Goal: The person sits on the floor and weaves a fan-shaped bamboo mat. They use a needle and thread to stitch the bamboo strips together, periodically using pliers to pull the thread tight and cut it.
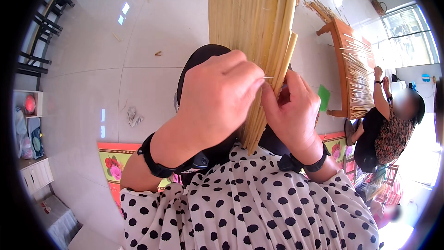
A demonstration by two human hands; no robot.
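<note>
A mat of straw-coloured stalks (249, 14), laid side by side, rests over my lap and reaches away from me. Its right edge steps down in uneven lengths. My left hand (215, 95) is closed above the near part of the mat, pinching a thin, pale needle-like piece (268, 78) whose end sticks out past the fingertips. At the mat's right edge my right hand (293, 106) is closed around the outer stalks, thumb on top and fingers curled behind. The two thumbs are close together. What lies under the left palm is hidden.
To the right, a co-worker (393, 125) sits by a low wooden table (340, 65) spread with thin sticks (360, 74). A floral mat (111, 166) lies beneath me. Shelves (34, 125) and dark stools (44, 28) stand at left. A crumpled scrap (134, 116) is on the tiled floor.
</note>
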